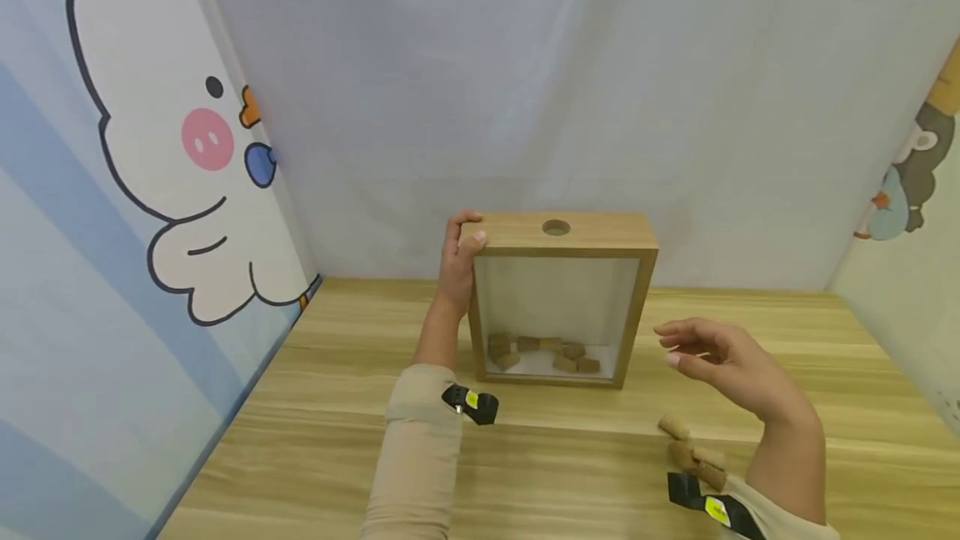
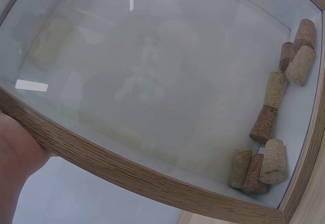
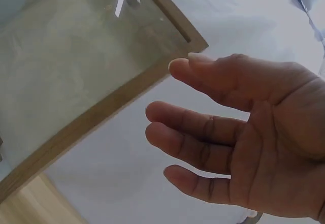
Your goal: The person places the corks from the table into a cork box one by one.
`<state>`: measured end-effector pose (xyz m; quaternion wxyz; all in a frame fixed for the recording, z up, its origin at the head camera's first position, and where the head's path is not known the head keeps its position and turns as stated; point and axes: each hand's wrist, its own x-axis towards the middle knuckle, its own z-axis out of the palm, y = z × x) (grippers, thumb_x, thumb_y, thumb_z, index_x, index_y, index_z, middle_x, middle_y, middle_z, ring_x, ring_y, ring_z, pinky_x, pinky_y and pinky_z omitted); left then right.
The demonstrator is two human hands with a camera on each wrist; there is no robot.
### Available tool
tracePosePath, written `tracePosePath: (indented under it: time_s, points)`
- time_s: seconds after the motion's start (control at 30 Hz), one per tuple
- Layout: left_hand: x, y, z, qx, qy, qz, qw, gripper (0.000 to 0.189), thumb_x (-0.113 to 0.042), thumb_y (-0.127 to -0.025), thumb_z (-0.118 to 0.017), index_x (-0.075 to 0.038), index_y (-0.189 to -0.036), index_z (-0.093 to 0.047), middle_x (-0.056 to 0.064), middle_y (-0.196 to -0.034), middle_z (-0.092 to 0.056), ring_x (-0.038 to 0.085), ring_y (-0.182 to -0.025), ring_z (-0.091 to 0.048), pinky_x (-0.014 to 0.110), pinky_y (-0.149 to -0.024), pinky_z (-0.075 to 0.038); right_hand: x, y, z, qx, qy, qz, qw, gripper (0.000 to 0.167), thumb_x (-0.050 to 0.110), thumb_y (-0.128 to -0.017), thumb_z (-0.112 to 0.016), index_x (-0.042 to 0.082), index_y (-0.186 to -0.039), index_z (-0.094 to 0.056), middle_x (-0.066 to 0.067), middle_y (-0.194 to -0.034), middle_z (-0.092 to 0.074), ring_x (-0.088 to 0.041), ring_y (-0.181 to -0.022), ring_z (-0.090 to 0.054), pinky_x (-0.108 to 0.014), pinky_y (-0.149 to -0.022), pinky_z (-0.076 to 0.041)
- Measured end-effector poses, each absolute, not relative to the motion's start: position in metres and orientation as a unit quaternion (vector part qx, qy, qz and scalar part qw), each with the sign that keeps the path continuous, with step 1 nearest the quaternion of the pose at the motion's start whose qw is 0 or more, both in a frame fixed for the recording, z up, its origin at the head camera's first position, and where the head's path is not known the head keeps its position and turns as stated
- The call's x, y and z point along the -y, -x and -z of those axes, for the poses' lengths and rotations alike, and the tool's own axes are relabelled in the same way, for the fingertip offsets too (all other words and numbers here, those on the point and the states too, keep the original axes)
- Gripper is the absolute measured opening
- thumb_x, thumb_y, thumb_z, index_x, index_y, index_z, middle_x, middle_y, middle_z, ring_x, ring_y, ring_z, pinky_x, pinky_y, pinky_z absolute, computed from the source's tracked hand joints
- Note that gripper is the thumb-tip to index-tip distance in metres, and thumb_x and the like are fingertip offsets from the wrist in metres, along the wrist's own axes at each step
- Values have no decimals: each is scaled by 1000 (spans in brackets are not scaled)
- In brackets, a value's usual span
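Note:
A wooden box frame [image 1: 562,232] with a clear front stands upright on the table, a round hole in its top. Several corks [image 2: 274,89] lie inside along its bottom. My left hand [image 1: 459,261] grips the box's upper left corner, thumb in front and fingers over the top; the left wrist view shows only part of that hand [image 2: 19,155]. To the right of the box, my right hand [image 1: 731,365] hovers apart from it, fingers loosely bent and holding nothing, as the right wrist view of the hand [image 3: 254,137] also shows. Loose corks [image 1: 681,452] lie on the table below that hand.
The wood-grain table [image 1: 315,440] reaches back to a pale curtain [image 1: 525,90]. Cartoon-printed cloth [image 1: 172,148] hangs on the left, and another printed panel [image 1: 907,257] stands on the right. Black straps with cameras [image 1: 471,403] sit on the wrists.

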<state>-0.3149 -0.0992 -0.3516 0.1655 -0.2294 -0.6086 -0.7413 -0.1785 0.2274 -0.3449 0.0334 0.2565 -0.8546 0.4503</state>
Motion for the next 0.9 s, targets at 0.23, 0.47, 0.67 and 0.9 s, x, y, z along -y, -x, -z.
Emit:
tracePosePath:
  time_s: [0.23,0.47,0.67,0.9]
  points:
    - [99,316,350,613,231,737,166,46,-32,-82,-47,-5,-118,-40,6,-131,-31,17,-94,-39,39,-82,-32,-253,168,370,859,-197,-472,-20,38,14,-91,-59,1,-126,-53,-18,-118,-55,-13,-98,-56,-29,-75,-48]
    - [101,314,350,624,230,730,158,43,-24,-85,-43,-1,-121,-37,8,-138,-25,22,-112,-28,37,-89,-25,-274,168,396,854,-176,-485,-56,43,12,-88,-62,-6,-126,-51,-24,-118,-52,-12,-96,-56,-29,-74,-48]
    - [99,297,336,632,234,722,158,44,-21,-85,-41,3,-121,-35,12,-136,-25,19,-104,-33,36,-86,-28,-283,169,417,835,-147,-522,-95,46,13,-89,-60,-9,-127,-47,-29,-122,-47,-17,-100,-54,-30,-78,-47]
    - [98,292,333,625,234,727,161,42,-20,-85,-41,3,-120,-35,17,-136,-25,17,-92,-35,37,-82,-30,-285,177,439,810,-184,-541,-130,40,11,-95,-49,-11,-128,-44,-34,-124,-45,-13,-105,-53,-51,-84,-41]
